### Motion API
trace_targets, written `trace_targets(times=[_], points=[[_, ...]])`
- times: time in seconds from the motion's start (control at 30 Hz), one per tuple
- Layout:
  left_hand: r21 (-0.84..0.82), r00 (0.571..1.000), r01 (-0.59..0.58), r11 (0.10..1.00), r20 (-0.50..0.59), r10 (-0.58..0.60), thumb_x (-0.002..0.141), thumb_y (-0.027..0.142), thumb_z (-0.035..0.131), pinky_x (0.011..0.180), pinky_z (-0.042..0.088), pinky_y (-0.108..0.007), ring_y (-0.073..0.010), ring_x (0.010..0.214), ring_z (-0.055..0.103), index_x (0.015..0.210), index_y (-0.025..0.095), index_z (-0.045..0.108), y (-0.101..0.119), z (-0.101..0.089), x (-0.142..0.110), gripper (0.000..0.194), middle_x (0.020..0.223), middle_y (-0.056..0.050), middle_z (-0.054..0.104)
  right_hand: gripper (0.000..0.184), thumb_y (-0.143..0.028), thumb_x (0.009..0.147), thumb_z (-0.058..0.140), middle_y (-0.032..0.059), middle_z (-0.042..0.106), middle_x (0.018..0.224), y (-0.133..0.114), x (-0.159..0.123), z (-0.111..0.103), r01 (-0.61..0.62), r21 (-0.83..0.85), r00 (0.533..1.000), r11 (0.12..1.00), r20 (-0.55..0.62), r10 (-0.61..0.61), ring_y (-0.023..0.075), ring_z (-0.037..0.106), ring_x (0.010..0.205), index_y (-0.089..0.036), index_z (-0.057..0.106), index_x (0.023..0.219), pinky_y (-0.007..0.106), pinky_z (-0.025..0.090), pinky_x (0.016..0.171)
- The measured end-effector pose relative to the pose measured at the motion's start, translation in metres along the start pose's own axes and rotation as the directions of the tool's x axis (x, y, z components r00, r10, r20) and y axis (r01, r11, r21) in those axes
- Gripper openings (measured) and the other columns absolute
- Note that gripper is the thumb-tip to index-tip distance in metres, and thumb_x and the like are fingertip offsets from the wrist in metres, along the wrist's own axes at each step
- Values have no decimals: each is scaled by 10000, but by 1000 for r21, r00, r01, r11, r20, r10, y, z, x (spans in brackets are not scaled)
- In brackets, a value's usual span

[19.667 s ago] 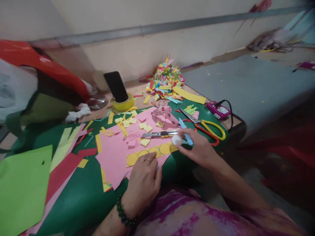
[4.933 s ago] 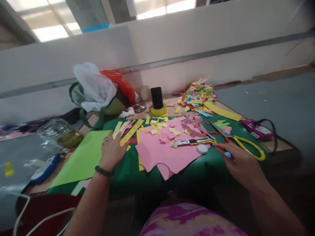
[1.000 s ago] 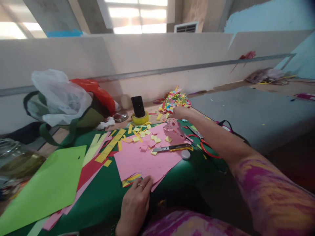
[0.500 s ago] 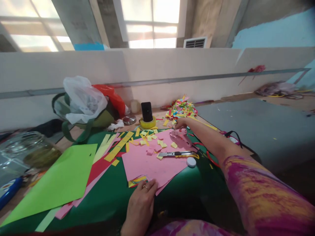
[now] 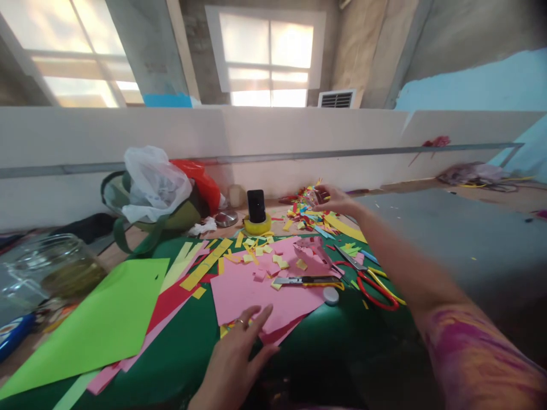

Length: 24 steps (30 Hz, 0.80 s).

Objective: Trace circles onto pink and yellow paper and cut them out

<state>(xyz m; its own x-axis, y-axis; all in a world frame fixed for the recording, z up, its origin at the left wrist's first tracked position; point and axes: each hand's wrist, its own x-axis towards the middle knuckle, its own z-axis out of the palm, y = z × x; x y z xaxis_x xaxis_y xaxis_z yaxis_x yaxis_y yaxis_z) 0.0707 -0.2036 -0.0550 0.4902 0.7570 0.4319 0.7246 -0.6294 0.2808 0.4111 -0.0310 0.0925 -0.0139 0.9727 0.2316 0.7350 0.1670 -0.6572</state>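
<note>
My left hand [image 5: 237, 356] hovers over the near edge of the pink paper sheets [image 5: 239, 293], fingers apart and holding nothing. My right hand [image 5: 333, 199] reaches far forward to the heap of colourful paper scraps [image 5: 310, 204]. Its fingertips are blurred among the scraps, so I cannot tell if they hold any. A utility knife [image 5: 307, 281] lies across the pink paper, with a pink glue gun [image 5: 314, 249] behind it. Small yellow paper squares [image 5: 280, 262] are scattered there. Scissors with red handles [image 5: 376, 290] rest beneath my right forearm, beside a white round cap [image 5: 330, 295].
A light green sheet [image 5: 98, 313] and coloured strips [image 5: 207, 265] cover the left of the green mat [image 5: 183, 336]. A phone [image 5: 256, 206] leans upright at a yellow tape roll [image 5: 258, 225]. A glass jar [image 5: 55, 267] and a green bag [image 5: 179, 213] stand left.
My right hand has moved farther away, from near the glue gun to the scrap heap. My left hand has lifted off the pink paper and its fingers have spread. The scissors have come into view.
</note>
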Motion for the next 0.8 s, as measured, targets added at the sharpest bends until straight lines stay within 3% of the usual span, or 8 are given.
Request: trace_targets(times=[0.07, 0.17, 0.23, 0.33, 0.53, 0.67, 0.73, 0.8], points=[[-28, 985, 31, 999, -167, -35, 910, 346, 536, 641, 567, -246, -164, 806, 691, 1332, 284, 545, 0, -15, 15, 426, 1121, -74, 658, 725, -172, 624, 809, 105, 571, 1261, -20, -33, 8, 161, -23, 986, 987, -37, -162, 249, 553, 1146, -168, 510, 1285, 364, 450, 1000], [-111, 908, 46, 993, -409, -88, 892, 439, 558, 649, 556, -275, -151, 743, 648, 1328, 219, 538, 10, -35, 40, 489, 1166, -112, 608, 683, -175, 666, 755, 121, 537, 1307, -48, -93, 33, 628, -202, 769, 752, 8, -640, 293, 497, 1230, -198, 494, 1297, 450, 429, 1044], [-225, 917, 40, 974, -378, -126, 861, 469, 597, 669, 549, -282, -113, 641, 603, 1317, 191, 537, 21, -43, 54, 538, 1162, -109, 623, 623, -172, 754, 683, 122, 544, 1299, -61, -128, 50, 719, -258, 675, 645, 39, -737, 288, 495, 1233, -216, 452, 1331, 457, 454, 1024], [-414, 985, 74, 907, -112, -131, 899, 393, 536, 588, 494, -222, -109, 584, 581, 1008, 176, 690, 34, -46, 64, 288, 782, -20, 689, 590, -150, 833, 586, 128, 551, 1290, -71, -160, 73, 745, -305, 629, 593, 25, -777, 291, 498, 1234, -218, 388, 1385, 489, 439, 1041], [-423, 985, 155, 893, 131, -109, 904, 359, 531, 524, 403, -202, -100, 542, 542, 655, 167, 634, 41, -43, 42, 331, 591, 17, 626, 594, -181, 849, 583, 134, 592, 1218, -61, -181, 95, 672, -346, 653, 654, -138, -744, 306, 556, 1154, -230, 369, 1401, 497, 470, 994], [-316, 997, 23, 948, 82, 3, 922, 329, 537, 640, 468, -232, -130, 680, 616, 778, 184, 696, 25, -36, 16, 259, 725, -15, 690, 601, -341, 826, 673, 128, 588, 1205, -40, -189, 92, 440, -125, 782, 889, -432, -448, 306, 594, 1079, -245, 420, 1363, 463, 530, 893], [-193, 999, -15, 981, -40, 7, 928, 277, 515, 775, 502, -300, -181, 865, 637, 969, 182, 704, 14, -26, 6, 215, 923, -67, 710, 594, -413, 816, 693, 118, 603, 1186, -31, -190, 98, 346, 29, 858, 938, -413, -303, 278, 626, 1010, -241, 453, 1331, 419, 558, 830], [-80, 997, -62, 995, -50, 58, 922, 225, 495, 842, 508, -373, -220, 952, 620, 1036, 176, 693, 6, -12, -2, 233, 1012, -96, 696, 579, -439, 797, 714, 112, 626, 1175, -28, -189, 112, 338, 109, 924, 935, -226, -308, 265, 638, 1006, -239, 491, 1291, 397, 565, 824]])
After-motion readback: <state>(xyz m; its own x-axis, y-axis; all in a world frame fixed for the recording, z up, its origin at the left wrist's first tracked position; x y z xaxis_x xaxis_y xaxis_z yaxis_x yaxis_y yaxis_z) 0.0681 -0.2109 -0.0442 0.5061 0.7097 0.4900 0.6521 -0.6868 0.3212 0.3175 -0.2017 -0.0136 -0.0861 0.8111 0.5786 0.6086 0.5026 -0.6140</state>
